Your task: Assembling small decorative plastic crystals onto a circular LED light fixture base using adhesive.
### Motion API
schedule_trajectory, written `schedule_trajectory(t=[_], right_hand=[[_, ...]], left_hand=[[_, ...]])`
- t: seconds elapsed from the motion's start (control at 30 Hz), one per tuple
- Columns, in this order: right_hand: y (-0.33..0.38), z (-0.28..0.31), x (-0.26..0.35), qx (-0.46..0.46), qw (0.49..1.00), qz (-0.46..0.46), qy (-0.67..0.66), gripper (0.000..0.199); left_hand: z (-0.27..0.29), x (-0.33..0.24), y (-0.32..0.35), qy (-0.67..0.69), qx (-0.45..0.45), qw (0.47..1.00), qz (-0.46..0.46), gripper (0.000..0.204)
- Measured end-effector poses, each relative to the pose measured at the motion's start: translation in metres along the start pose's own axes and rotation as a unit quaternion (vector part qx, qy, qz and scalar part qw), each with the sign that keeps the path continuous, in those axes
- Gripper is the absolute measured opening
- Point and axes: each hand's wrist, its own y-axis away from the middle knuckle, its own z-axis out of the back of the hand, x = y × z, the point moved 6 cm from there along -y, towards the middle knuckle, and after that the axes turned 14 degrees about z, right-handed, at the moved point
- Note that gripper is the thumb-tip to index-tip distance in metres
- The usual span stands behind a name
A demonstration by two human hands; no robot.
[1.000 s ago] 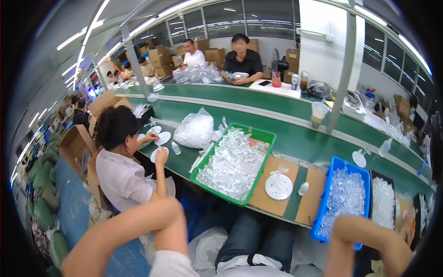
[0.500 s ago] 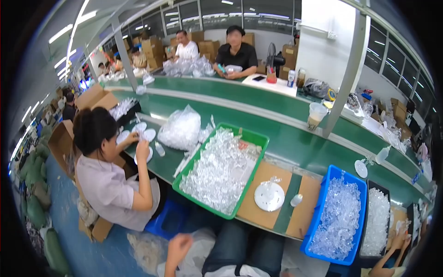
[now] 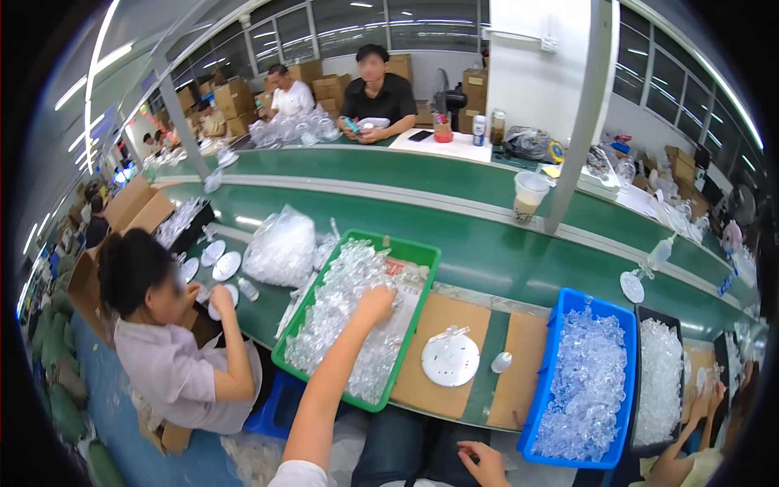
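A long green table (image 3: pixel 487 264) crosses the workshop, with other people seated around it. On it a green tray (image 3: pixel 411 329) lies to the left, its long axis running from near left to far right, and a smaller blue tray (image 3: pixel 568 463) to the right. Between them a white disc (image 3: pixel 451 365) rests on cardboard (image 3: pixel 438 315), to the right of the left hand (image 3: pixel 375 305) and ahead of the right hand (image 3: pixel 484 463). The left grip is curled down inside the green tray, near its right side; whether it pinches anything cannot be told. The right grip hangs low by the lap, loosely parted, nothing visible in it. A small white bottle (image 3: pixel 501 363) is just right of the disc. Smallest, the clear plastic pieces (image 3: pixel 329 312) heap mostly left of the left grip, clearly the nearer one.
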Motion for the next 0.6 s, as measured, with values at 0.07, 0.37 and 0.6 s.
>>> schedule_trajectory(t=[0.07,0.37,0.6], right_hand=[[0.001,-0.002,-0.004,0.005,1.0,-0.024,-0.009,0.022],[-0.024,-0.011,-0.007,-0.009,0.995,-0.037,-0.097,0.02],[-0.112,0.007,0.041,-0.068,0.975,0.019,-0.211,0.026]], left_hand=[[-0.028,-0.001,-0.013,0.011,-0.016,1.0,0.013,0.027],[0.039,0.034,0.027,0.54,0.092,0.834,0.069,0.027],[0.108,-0.034,0.105,0.784,0.192,0.59,0.001,0.031]])
